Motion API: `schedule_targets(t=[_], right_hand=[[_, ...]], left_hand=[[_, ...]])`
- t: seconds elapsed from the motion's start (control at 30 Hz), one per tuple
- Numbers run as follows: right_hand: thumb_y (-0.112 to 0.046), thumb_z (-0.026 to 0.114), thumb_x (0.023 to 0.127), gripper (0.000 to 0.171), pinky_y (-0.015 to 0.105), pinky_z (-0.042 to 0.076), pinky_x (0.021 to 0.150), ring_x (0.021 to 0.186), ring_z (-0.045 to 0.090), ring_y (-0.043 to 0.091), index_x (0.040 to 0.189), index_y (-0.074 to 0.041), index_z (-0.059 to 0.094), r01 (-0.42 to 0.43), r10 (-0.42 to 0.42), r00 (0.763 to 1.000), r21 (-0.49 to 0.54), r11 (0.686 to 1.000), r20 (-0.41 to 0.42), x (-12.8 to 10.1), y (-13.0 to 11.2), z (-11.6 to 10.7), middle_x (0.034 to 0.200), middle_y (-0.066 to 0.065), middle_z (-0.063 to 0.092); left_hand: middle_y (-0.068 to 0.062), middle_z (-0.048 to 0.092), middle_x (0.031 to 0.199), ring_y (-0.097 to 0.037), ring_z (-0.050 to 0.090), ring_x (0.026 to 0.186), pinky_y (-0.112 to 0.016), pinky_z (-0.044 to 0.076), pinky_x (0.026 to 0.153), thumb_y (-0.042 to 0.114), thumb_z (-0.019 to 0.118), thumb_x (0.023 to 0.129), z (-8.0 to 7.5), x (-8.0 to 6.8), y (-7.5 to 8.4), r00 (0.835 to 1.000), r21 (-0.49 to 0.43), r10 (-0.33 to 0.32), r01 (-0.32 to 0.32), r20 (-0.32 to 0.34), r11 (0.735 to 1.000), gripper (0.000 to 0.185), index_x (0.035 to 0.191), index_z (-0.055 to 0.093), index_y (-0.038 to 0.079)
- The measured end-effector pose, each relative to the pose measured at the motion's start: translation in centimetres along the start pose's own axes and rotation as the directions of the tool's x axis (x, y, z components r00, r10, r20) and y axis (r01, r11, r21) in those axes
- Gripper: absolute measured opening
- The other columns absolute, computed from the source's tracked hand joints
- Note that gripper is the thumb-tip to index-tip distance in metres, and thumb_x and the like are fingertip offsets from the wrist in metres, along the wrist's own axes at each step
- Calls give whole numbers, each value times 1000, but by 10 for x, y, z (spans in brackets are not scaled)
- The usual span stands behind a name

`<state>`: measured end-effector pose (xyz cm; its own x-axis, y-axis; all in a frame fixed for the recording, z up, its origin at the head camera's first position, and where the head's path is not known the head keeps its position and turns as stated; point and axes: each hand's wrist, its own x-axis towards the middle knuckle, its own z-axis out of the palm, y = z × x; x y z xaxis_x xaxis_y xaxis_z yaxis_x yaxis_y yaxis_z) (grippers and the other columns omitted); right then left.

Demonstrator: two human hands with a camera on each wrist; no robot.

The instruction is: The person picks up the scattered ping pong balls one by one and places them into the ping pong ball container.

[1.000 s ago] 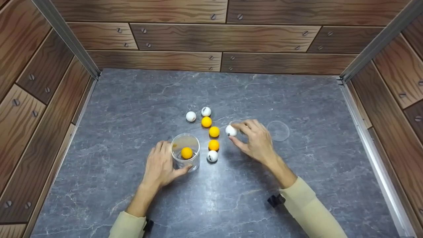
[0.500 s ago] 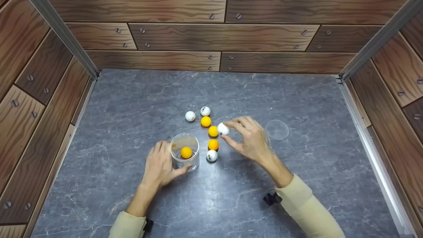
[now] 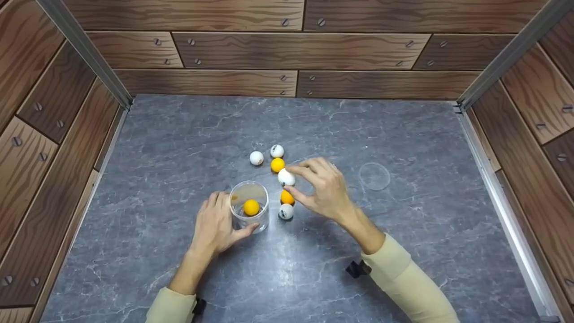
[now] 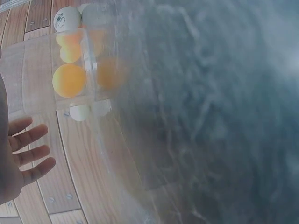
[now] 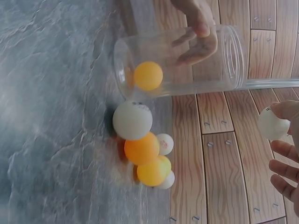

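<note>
A clear round lid [image 3: 374, 176] lies flat on the grey marble-patterned tabletop [image 3: 179, 134] at about three o'clock. Wood-plank walls [image 3: 296, 49] with screw heads enclose it at nine, twelve and three.

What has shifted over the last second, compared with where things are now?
The right hand, pinching a white ball, has carried it leftward toward the clear jar; the ball now sits in front of the middle orange ball of the row, hiding it. The left hand keeps its grip on the jar, with one orange ball inside. The other loose balls and the clear lid have not moved.
</note>
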<state>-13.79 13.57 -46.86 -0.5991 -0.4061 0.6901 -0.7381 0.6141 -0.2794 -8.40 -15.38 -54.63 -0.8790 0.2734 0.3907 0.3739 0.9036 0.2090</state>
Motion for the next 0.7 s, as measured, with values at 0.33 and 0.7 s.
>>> schedule_targets(t=[0.33,0.7], right_hand=[[-33,87,84,38,34,57,80,91,67,21,116,-13,79,36,-36,999,16,999,10,9,-14,6,100,4,75],[-34,86,85,35,32,56,78,90,66,19,113,-14,79,78,-79,997,45,996,22,16,-30,17,99,2,74]], left_hand=[[-18,67,112,-34,63,107,-45,55,82,79,66,76,-1,0,0,1000,17,14,-13,-13,1000,93,122,61,-2],[-17,67,110,-33,63,104,-44,54,79,83,62,77,1,-1,0,999,35,31,-30,-38,999,95,121,60,-1]])
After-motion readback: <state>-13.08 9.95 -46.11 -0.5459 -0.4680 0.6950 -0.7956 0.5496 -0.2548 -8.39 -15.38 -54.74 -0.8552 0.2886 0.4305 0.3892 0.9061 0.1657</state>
